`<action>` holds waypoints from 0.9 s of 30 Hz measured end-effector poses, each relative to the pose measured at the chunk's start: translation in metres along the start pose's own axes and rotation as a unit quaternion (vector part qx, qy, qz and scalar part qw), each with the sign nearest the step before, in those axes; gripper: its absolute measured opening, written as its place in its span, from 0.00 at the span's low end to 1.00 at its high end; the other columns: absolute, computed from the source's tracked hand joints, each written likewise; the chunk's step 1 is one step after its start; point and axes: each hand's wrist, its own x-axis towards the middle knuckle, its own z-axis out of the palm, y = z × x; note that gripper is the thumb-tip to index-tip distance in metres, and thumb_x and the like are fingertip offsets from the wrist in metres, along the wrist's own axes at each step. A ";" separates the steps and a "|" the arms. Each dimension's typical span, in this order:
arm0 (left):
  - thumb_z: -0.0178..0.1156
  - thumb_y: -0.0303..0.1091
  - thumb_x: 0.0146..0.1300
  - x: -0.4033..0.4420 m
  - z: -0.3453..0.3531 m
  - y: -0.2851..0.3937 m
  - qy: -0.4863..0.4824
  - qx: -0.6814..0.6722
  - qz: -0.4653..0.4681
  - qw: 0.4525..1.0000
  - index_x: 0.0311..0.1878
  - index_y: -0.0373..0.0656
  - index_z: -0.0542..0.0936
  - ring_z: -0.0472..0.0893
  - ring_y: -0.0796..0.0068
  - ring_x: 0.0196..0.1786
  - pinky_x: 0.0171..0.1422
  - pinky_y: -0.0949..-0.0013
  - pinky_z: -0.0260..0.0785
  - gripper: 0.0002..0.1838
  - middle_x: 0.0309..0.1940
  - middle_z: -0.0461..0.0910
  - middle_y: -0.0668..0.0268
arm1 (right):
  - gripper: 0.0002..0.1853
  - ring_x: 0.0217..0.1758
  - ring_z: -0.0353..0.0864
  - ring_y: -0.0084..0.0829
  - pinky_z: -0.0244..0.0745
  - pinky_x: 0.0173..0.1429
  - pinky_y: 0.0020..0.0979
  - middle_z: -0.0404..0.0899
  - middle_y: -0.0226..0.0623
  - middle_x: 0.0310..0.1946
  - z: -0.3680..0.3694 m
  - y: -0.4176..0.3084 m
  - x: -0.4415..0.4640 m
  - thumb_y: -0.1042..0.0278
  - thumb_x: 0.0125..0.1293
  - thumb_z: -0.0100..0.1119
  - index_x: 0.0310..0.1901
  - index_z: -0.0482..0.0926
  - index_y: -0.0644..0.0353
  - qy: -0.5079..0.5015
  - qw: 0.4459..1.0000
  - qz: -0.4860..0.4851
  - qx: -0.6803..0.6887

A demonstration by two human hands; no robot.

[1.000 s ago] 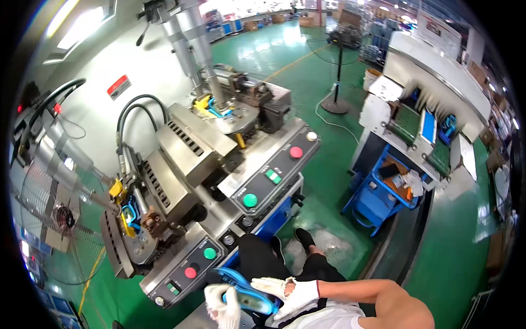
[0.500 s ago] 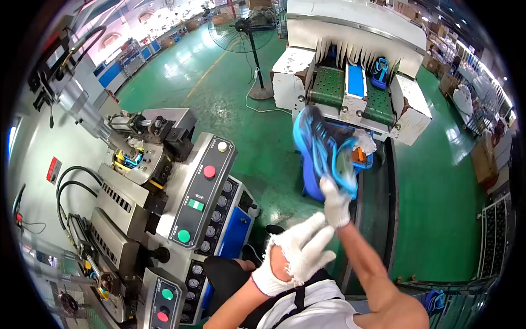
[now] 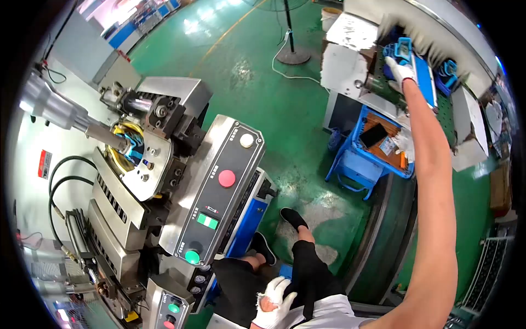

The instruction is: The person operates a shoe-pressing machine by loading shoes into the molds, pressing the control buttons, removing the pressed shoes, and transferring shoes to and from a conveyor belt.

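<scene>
My right hand (image 3: 401, 73), in a white knit glove, reaches to the left lane of the conveyor and grips the near end of a blue and black shoe (image 3: 403, 49) at the curtain. Part of the shoe and some of my fingertips are hidden. Low over my lap, my gloved left hand (image 3: 272, 303) holds nothing, its fingers apart and its glove torn at the back. Another blue shoe (image 3: 446, 74) rests on the right lane. At the left, a blue and black shoe part (image 3: 133, 147) sits clamped in the machine (image 3: 145, 178).
The control panel (image 3: 216, 189) with red, green and white buttons stands left of my legs. A blue crate stand (image 3: 356, 167) holds a phone (image 3: 373, 135) and small items beside the conveyor housing (image 3: 345, 68). A fan stand (image 3: 293, 56) is farther back.
My right hand has carried the blue shoe forward and right to the conveyor's left lane. My left hand has dropped back toward my lap. The view has turned down and left.
</scene>
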 end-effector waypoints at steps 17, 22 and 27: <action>0.64 0.39 0.71 -0.269 -0.024 -0.099 0.328 -0.031 -0.458 0.826 0.49 0.39 0.86 0.85 0.48 0.51 0.57 0.53 0.77 0.13 0.46 0.86 0.52 | 0.32 0.57 0.86 0.35 0.86 0.55 0.33 0.76 0.46 0.71 0.078 0.208 -0.512 0.62 0.80 0.60 0.78 0.63 0.69 -0.518 0.855 -0.035 0.000; 0.57 0.46 0.76 -0.522 0.133 -0.076 0.383 0.001 -0.730 0.565 0.49 0.40 0.87 0.86 0.47 0.50 0.57 0.52 0.77 0.18 0.46 0.88 0.50 | 0.32 0.52 0.86 0.26 0.83 0.46 0.26 0.68 0.40 0.79 0.085 0.113 -0.672 0.67 0.80 0.58 0.80 0.62 0.66 -0.681 0.705 -0.191 -0.043; 0.54 0.62 0.75 -0.681 0.287 0.058 0.324 0.047 -0.927 0.181 0.59 0.45 0.84 0.85 0.47 0.56 0.59 0.46 0.76 0.29 0.52 0.87 0.52 | 0.31 0.46 0.82 0.19 0.76 0.39 0.20 0.71 0.38 0.77 0.096 0.080 -0.734 0.63 0.81 0.58 0.80 0.64 0.64 -0.730 0.600 -0.307 -0.116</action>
